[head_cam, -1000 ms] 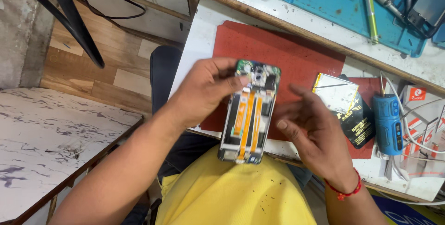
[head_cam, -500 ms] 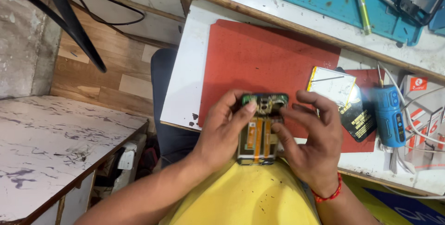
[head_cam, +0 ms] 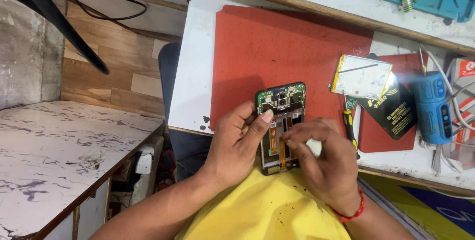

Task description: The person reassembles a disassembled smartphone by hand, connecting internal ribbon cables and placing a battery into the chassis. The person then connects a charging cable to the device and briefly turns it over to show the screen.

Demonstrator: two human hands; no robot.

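We hold one opened phone (head_cam: 280, 126), back cover off, circuit board and orange flex cables exposed, above the near edge of the red mat (head_cam: 282, 42) on the white bench (head_cam: 195, 72). Our left hand (head_cam: 237, 143) grips its left edge, thumb laid on the frame. Our right hand (head_cam: 321, 163) is curled, fingertips (head_cam: 292, 143) pressing the lower interior. Alongside to the right: a silver battery (head_cam: 363, 76), a black plate (head_cam: 391, 109), a yellow-handled screwdriver (head_cam: 349, 121), a blue tool (head_cam: 434, 106).
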